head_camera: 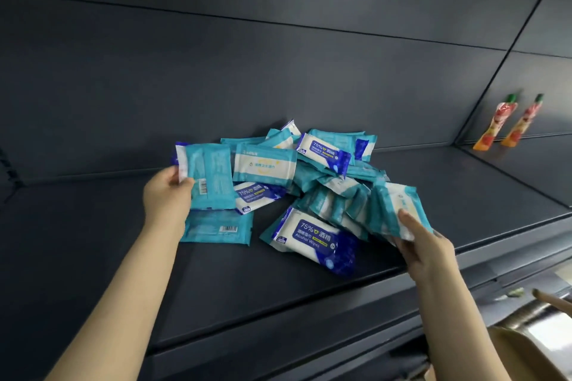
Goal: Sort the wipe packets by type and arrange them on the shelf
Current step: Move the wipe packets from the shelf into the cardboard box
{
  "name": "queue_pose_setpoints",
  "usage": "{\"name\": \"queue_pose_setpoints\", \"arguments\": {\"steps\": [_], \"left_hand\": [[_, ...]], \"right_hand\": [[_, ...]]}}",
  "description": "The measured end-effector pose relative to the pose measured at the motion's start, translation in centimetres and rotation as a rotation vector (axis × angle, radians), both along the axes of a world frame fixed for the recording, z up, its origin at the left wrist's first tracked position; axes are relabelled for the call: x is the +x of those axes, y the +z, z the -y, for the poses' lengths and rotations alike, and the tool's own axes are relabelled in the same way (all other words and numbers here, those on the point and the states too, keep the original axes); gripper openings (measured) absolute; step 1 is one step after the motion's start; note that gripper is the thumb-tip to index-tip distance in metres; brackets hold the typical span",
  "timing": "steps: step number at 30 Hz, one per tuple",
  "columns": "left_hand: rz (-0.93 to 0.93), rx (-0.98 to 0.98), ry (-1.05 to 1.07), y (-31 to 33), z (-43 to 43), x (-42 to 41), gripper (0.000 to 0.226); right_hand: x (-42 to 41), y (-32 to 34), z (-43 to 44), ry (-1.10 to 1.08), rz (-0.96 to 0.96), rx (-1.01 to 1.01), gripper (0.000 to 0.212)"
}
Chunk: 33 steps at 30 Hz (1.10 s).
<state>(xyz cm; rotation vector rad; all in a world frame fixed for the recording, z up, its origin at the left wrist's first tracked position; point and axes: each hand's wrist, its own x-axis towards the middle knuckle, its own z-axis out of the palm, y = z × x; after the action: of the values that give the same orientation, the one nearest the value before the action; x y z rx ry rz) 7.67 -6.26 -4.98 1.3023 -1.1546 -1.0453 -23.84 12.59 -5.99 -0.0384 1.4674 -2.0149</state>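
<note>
We are mid-sort: our left hand (168,195) pinches a teal packet (212,176) left of centre, our right hand (424,246) clasps a teal bunch (393,210); next, we judge, the blue packets (312,240) need separating.

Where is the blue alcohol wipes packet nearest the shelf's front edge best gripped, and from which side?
Probably across its middle, from above and the front: the blue alcohol wipes packet lies flat, label up, its front long edge facing bare shelf, while teal packets crowd its far side.
</note>
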Motion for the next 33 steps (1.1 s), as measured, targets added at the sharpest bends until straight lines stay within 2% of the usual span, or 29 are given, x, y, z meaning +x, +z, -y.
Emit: {"name": "queue_pose_setpoints", "arguments": {"steps": [3,7,9,12,15,18,21,23,27,30,33], "left_hand": [[0.195,-0.014,0.012,-0.8,0.6,-0.8,0.016],[0.421,-0.025,0.019,-1.5,1.0,-1.6,0.022],[0.504,-0.011,0.026,-1.9,1.1,-2.0,0.034],[0.575,-0.036,-0.009,-1.7,0.4,-2.6,0.055],[0.594,-0.058,-0.035,-1.4,0.2,-2.6,0.068],[0.569,-0.072,-0.056,-1.7,0.6,-2.0,0.065],[0.343,-0.037,-0.085,-1.8,0.7,-1.6,0.059],[0.264,-0.017,-0.096,-1.7,0.7,-1.6,0.058],[0.307,-0.066,-0.078,-1.5,0.2,-1.8,0.054],[0.405,-0.111,-0.084,-1.3,0.0,-2.0,0.053],[0.288,-0.025,-0.106,-1.1,0.2,-1.9,0.055]], "right_hand": [[0.2,-0.4,0.1,-0.048,-0.201,0.215,0.036],[-0.9,-0.6,0.4,0.02,-0.559,0.719,0.061],[-1.8,-0.8,0.4,0.076,-0.592,0.807,0.064],[-1.7,0.3,0.4,0.128,-0.533,0.711,0.045],[-1.4,0.9,0.8,0.165,-0.459,0.579,0.05],[-1.1,0.9,1.0,0.161,-0.497,0.486,0.051],[-0.7,0.9,1.2,0.176,-0.514,0.383,0.049],[-0.4,0.5,1.3,0.166,-0.553,0.348,0.048],[0.1,0.0,1.7,0.161,-0.613,0.285,0.047],[0.1,0.2,2.1,0.187,-0.539,0.208,0.046],[0.3,0.1,2.7,0.182,-0.434,0.122,0.044]]}}
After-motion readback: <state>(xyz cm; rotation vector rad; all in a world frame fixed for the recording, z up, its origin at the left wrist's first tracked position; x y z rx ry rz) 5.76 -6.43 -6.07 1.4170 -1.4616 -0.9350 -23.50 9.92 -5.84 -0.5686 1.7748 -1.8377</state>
